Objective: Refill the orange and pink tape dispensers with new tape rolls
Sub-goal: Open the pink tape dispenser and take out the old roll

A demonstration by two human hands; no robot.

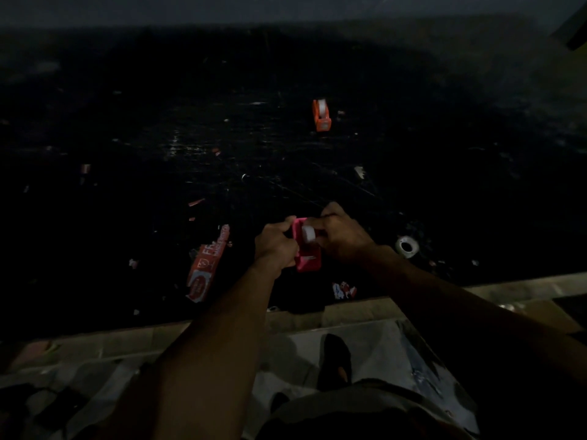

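Here, light: very dim; fine detail is lost in shadow.
Pink tape dispenser (pixel 307 263): held just above the near edge of the dark table (pixel 222 122), between both hands, its long side pointing toward the person.
White tape roll (pixel 307 233): sits in the far end of the pink dispenser, its rim showing.
Left hand (pixel 274 246): fingers curled round the dispenser's left side, gripping it.
Right hand (pixel 341 238): fingers and thumb bent in, pinching at the white roll from the right.
Orange tape dispenser (pixel 321 115): stands far back on the table, well apart from the hands, a white roll seated in it.
Loose tape roll (pixel 406 246): lies flat on the table, right of the right hand.
Red wrapper (pixel 206 265): flat on the table, left of the left hand.
Red-and-white scrap (pixel 344 289): near the table's front edge, between the forearms.
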